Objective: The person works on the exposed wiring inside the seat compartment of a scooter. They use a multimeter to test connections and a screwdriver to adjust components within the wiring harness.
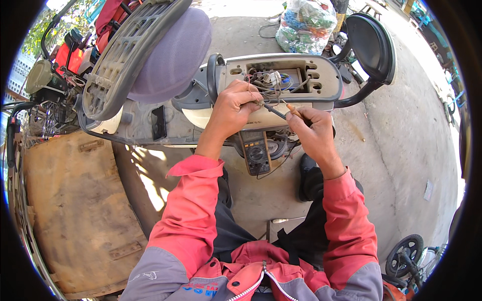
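My left hand (233,108) pinches thin wires at the near edge of an open scooter seat compartment (333,84). A black rod, apparently a meter probe (274,110), reaches from between my hands to its fingertips. My right hand (315,131) is closed on a slim orange-handled tool (292,110) and the near end of the black rod. Tangled wires and a white connector (273,79) lie inside the compartment. A yellow-and-black multimeter (255,158) hangs below my hands against the scooter's cream side panel (200,114), with a dark lead looping from it.
A dark phone (158,123) lies on the dusty footboard. The raised seat (120,52) and purple pad (175,57) stand left, a backrest (367,47) right. A plywood board (75,200) is left, a bag of bottles (306,22) behind, a small wheel (404,253) lower right.
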Tool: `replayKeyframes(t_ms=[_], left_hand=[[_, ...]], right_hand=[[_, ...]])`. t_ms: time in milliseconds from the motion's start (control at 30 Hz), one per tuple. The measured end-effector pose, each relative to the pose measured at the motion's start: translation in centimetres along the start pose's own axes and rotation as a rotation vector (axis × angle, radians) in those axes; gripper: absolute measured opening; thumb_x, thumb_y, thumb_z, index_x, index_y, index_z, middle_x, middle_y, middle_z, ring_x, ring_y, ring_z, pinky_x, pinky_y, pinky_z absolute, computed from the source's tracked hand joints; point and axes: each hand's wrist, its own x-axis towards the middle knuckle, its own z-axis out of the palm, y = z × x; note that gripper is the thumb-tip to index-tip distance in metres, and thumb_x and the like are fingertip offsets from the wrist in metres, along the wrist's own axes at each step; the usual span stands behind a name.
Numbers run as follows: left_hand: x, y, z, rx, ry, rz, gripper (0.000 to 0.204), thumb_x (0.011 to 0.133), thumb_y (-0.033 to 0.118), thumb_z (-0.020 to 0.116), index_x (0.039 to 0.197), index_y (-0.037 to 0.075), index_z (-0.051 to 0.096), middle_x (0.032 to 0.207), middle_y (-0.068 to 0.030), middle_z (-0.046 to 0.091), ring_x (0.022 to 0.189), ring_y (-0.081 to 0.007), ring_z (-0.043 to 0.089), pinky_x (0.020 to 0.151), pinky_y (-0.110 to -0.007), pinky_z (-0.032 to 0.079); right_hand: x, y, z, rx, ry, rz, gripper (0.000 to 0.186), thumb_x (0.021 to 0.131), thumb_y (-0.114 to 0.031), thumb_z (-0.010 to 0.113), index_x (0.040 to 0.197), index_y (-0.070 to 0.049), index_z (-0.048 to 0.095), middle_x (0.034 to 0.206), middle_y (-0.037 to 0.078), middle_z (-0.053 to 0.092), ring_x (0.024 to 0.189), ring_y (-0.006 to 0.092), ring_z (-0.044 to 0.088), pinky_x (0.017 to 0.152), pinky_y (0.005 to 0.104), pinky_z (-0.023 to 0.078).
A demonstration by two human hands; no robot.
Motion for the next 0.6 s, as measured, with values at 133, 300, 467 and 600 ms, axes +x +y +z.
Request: replayKeyframes(t_ms=[133, 300, 467, 600], left_hand=[[-0.1, -0.1, -0.1, -0.01, -0.015, -0.013, 0.027, 0.072, -0.01, 0.077, 0.097, 0.0, 0.076, 0.097, -0.0078, 0.072, 0.093, -0.0254, 0.065, 0.081, -0.034, 0.052], [0.0, 0.0, -0.3, -0.008, -0.028, -0.028, 0.027, 0.072, -0.009, 0.08, 0.097, 0.0, 0.078, 0.097, -0.0075, 0.072, 0.092, -0.0234, 0.067, 0.081, -0.034, 0.053], [-0.1, 0.2, -0.4, -0.015, -0.035, -0.03, 0.027, 0.072, -0.01, 0.08, 0.097, 0.001, 0.078, 0.098, -0.007, 0.072, 0.093, -0.022, 0.067, 0.081, -0.033, 0.054], [-0.1, 0.1, -0.3, -0.03, -0.035, -0.028, 0.027, 0.071, -0.01, 0.08, 0.096, 0.001, 0.078, 0.099, -0.0067, 0.072, 0.094, -0.022, 0.067, 0.082, -0.033, 0.054]], right_hand=[[-0.3, -0.2, 0.2, 0.021, -0.003, 0.021, 0.024, 0.095, -0.015, 0.071, 0.087, 0.008, 0.071, 0.065, -0.004, 0.053, 0.063, 0.0034, 0.044, 0.053, 0.0269, 0.035], [-0.6, 0.1, 0.2, 0.047, -0.026, 0.028, 0.02, 0.095, -0.012, 0.071, 0.089, 0.007, 0.072, 0.065, -0.004, 0.055, 0.063, 0.0032, 0.044, 0.053, 0.0264, 0.036], [-0.7, 0.9, 0.4, 0.046, -0.037, -0.001, 0.023, 0.098, -0.014, 0.07, 0.087, 0.006, 0.071, 0.067, -0.005, 0.057, 0.063, 0.0025, 0.046, 0.054, 0.0255, 0.036], [-0.8, 0.7, 0.3, 0.024, -0.04, -0.005, 0.023, 0.098, -0.014, 0.07, 0.087, 0.006, 0.07, 0.067, -0.004, 0.058, 0.063, 0.0028, 0.047, 0.055, 0.0254, 0.036]])
